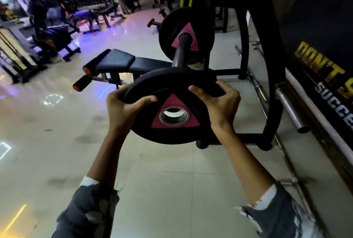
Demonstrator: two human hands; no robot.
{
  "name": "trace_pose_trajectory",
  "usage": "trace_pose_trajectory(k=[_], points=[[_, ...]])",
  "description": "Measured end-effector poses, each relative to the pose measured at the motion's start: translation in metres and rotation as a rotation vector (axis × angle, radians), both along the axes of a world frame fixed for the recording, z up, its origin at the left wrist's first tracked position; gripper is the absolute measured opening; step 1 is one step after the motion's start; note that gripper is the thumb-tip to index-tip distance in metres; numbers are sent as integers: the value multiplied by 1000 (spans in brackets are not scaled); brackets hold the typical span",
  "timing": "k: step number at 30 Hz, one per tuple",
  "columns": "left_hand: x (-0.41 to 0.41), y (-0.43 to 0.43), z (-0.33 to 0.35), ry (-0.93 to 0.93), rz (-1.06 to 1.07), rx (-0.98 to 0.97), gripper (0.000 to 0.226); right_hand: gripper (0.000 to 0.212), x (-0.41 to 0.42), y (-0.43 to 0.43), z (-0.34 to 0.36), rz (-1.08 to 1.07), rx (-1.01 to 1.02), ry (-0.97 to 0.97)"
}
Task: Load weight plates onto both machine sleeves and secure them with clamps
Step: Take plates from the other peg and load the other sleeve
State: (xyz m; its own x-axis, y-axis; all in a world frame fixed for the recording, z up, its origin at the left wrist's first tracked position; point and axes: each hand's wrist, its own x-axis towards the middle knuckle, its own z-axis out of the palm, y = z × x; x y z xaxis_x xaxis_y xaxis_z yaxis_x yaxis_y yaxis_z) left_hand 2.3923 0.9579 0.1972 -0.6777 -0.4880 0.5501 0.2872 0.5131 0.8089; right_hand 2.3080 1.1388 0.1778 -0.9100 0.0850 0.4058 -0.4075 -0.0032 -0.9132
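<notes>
Left hand: fingers wrapped on held plate rim.
Right hand: same grip, opposite rim.
Sleeve: one plate loaded.

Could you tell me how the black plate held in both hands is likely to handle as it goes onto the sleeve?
The weight plate looks rigid and probably heavy for its size: left hand and right hand both grip its rim. Its round edge could roll if set down upright. The metal-lined hole should slide along the sleeve.
</notes>
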Motion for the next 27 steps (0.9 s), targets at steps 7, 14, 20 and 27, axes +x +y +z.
trace_pose_trajectory(k=[7,14,20,27], points=[[-60,-44,0,39,-165,-22,39,47,-35,-28,5,-182,5,48],[-136,-70,-5,140,-194,-108,37,47,-100,-52,2,-208,45,149],[-218,-96,-4,131,-252,-158,77,77,-182,-79,6,-193,66,208],[-316,-125,0,44,-176,-94,87,100,-289,-109,19,-166,213,197]])
